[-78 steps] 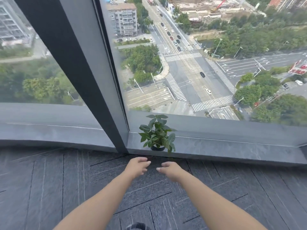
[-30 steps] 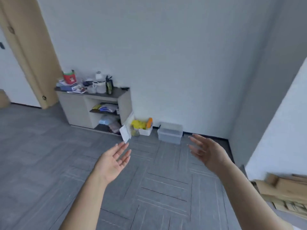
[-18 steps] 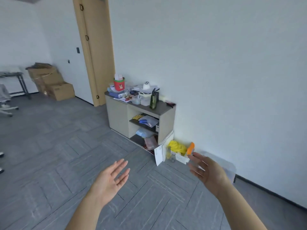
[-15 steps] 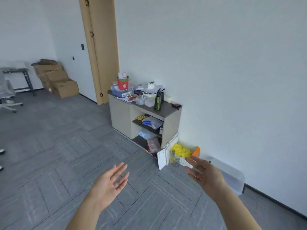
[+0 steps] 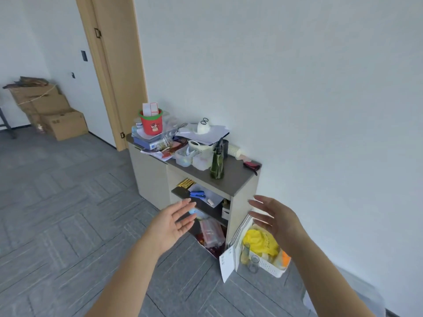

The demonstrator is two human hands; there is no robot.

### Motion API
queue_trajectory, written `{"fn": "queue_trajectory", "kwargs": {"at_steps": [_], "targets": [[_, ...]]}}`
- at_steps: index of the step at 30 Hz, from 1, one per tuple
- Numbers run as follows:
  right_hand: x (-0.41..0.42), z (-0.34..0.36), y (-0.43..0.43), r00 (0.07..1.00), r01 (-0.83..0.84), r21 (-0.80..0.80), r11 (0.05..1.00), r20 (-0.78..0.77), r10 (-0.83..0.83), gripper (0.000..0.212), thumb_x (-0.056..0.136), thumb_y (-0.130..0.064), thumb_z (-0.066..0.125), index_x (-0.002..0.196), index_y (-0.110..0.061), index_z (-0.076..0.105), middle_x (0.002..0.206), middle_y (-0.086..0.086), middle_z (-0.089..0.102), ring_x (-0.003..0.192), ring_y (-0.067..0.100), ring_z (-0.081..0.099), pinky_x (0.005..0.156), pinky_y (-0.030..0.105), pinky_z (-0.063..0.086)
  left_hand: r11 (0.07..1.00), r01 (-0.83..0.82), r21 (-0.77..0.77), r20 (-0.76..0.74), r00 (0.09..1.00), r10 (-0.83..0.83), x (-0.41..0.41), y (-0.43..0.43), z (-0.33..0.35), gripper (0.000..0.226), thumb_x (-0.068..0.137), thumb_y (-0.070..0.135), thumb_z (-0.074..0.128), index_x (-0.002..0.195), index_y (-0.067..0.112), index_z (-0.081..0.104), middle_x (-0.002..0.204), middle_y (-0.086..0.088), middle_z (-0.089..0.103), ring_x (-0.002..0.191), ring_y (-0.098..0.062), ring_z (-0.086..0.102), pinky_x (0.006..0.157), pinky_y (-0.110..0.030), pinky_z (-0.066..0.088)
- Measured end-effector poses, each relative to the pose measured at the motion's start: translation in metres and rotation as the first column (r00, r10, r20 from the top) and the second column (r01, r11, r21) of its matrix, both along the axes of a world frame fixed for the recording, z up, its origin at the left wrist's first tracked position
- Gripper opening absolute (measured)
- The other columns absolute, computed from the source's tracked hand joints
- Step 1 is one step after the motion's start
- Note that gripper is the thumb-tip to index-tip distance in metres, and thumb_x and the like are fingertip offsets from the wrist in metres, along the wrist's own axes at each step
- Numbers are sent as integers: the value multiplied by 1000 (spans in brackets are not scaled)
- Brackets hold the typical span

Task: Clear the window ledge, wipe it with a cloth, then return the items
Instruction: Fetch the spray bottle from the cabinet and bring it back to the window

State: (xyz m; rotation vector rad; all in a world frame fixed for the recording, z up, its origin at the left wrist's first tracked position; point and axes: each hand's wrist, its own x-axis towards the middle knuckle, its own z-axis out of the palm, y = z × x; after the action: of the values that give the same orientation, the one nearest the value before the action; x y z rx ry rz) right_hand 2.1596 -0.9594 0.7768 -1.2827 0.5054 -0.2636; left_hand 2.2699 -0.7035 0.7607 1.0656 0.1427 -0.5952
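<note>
Lower shelf of cabinet (image 5: 242, 197) partly hidden behind left hand (image 5: 170, 221). White basket (image 5: 271, 267) right of cabinet partly covered by right hand (image 5: 278, 219); contents blurred, possibly yellow bag. Clear bin (image 5: 357, 296) further right cut by bottom edge. Cabinet-top clutter too small to identify.

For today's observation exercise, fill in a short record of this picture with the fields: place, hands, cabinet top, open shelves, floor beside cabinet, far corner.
place: room with grey floor tiles, white wall, wooden door frame
hands: left hand and right hand both open, palms facing each other, holding nothing
cabinet top: cabinet cluttered; red bucket, green spray bottle, papers
open shelves: blue stapler, packets below
floor beside cabinet: white basket holding a yellow bag
far corner: stacked cardboard boxes
</note>
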Motion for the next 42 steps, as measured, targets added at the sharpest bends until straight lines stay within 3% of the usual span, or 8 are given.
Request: {"fn": "queue_trajectory", "kwargs": {"at_steps": [11,17,20,24,27,30,35,42], "targets": [[328,5,-153,996,-66,-184,981,41,75,28,93,-22,67,120,-25,69,119,-3,72,111,20,67,97,36,52,995,-35,90,183,983,18,328,-179,5,25,103,18,44,116,9,63,123,-11,66,103,-29,65,87,-35,51],[472,-35,-207,995,-99,-235,967,-34,93,47,93,-7,62,137,-23,55,137,-6,59,125,17,56,98,31,46,957,-90,275,202,979,33,456,-246,-52,36,99,7,49,135,10,55,127,-8,60,87,-18,61,77,-25,49],[520,-73,-215,984,-134,-274,952,-151,95,71,89,4,63,149,-25,39,152,-2,43,134,22,46,95,31,41,886,-45,462,244,966,-78,491,-266,-102,45,96,1,46,138,17,49,137,-4,55,111,-20,55,90,-30,46],[554,-116,-214,935,-266,-183,946,-287,207,106,81,14,67,156,-36,12,165,0,15,149,29,22,96,33,37,752,126,648,161,941,-297,523,-279,-169,71,88,-12,42,148,25,35,149,-1,43,124,-18,45,79,-22,47],[565,-139,-205,864,-408,-126,904,-374,338,130,75,3,79,152,-49,-11,167,0,-2,152,26,10,108,38,33,626,325,709,46,864,-501,531,-287,-211,95,78,-14,57,154,27,19,156,-1,31,140,-27,37,101,-42,49],[577,-160,-192,832,-449,-74,891,-398,386,142,68,-11,89,145,-58,-20,166,2,0,153,25,7,119,48,24,526,425,737,-4,781,-625,533,-295,-242,113,63,5,82,153,30,18,155,2,34,139,-25,40,107,-48,44],[596,-181,-177,863,-415,-228,881,-405,302,131,59,-26,93,142,-66,-1,141,4,52,126,24,56,109,47,45,529,240,814,138,805,-577,539,-309,-266,105,47,66,80,140,34,42,120,22,64,125,-10,54,113,-41,39],[595,-170,-182,842,-424,-364,830,-495,213,63,67,-29,85,120,-35,52,113,-10,68,105,18,64,100,36,52,512,239,825,200,724,-660,548,-313,-257,88,45,64,80,122,33,51,113,16,66,113,-13,61,107,-48,44]]}}
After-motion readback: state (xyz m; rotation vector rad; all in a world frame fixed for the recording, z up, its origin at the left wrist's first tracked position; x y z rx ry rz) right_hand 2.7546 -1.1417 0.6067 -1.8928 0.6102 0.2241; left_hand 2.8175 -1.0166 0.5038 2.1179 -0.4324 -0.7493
